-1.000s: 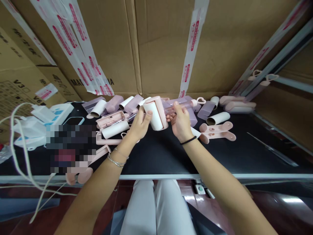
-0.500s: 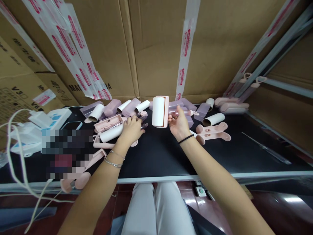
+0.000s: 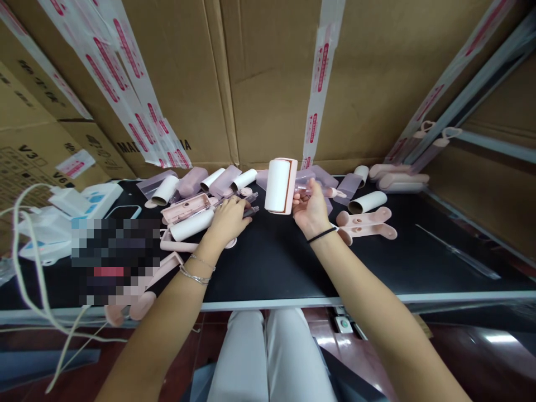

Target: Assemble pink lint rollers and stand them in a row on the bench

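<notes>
My right hand (image 3: pixel 310 209) is closed around the slim clear-pink handle (image 3: pixel 324 191) of a lint roller, raised above the black table. Its white paper roll (image 3: pixel 278 185) faces left inside a pink frame (image 3: pixel 292 190). On the left, my left hand (image 3: pixel 230 219) reaches down into a cluster of roller parts, fingers curled over a dark translucent handle (image 3: pixel 252 211) that sticks out to the right; the fingertips are partly hidden. Beside that hand lie another white roll (image 3: pixel 190 225) and an open pink case (image 3: pixel 185 209).
White rolls (image 3: pixel 164 190) and translucent mauve covers (image 3: pixel 192 182) line the back, against cardboard boxes (image 3: pixel 272 84). At right lie a pink two-armed part (image 3: pixel 365 222) and a thin clear-handled tool (image 3: pixel 460 254). A white power strip (image 3: pixel 100 201) with cables and a phone (image 3: pixel 124 213) sit left.
My right hand and its lint roller have shifted slightly right and up, the roll tilting a little. My left hand has edged right, and the dark handle under it juts out slightly further.
</notes>
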Action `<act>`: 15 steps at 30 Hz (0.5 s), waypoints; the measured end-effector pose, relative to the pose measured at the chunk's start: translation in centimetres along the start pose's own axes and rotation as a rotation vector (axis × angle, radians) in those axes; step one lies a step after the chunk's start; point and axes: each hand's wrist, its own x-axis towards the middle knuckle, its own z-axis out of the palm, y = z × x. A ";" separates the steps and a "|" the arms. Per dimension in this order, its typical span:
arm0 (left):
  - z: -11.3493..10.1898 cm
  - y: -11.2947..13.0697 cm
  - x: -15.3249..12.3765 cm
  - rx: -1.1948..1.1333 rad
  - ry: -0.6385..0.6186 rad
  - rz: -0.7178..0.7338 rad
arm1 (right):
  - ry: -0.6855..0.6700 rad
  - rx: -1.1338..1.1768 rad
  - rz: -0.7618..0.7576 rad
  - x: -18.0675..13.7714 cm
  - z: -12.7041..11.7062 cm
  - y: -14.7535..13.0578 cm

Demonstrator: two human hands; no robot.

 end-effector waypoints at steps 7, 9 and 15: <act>-0.6 0.1 0.7 -0.067 0.180 -0.069 | 0.031 0.021 -0.038 0.5 -0.2 -0.2; -1.0 -0.6 1.3 -0.047 0.314 -0.167 | 0.038 0.027 -0.023 0.6 -0.2 -0.1; -0.7 -3.5 2.6 -0.096 0.292 -0.418 | 0.032 0.029 -0.005 0.3 -0.1 0.1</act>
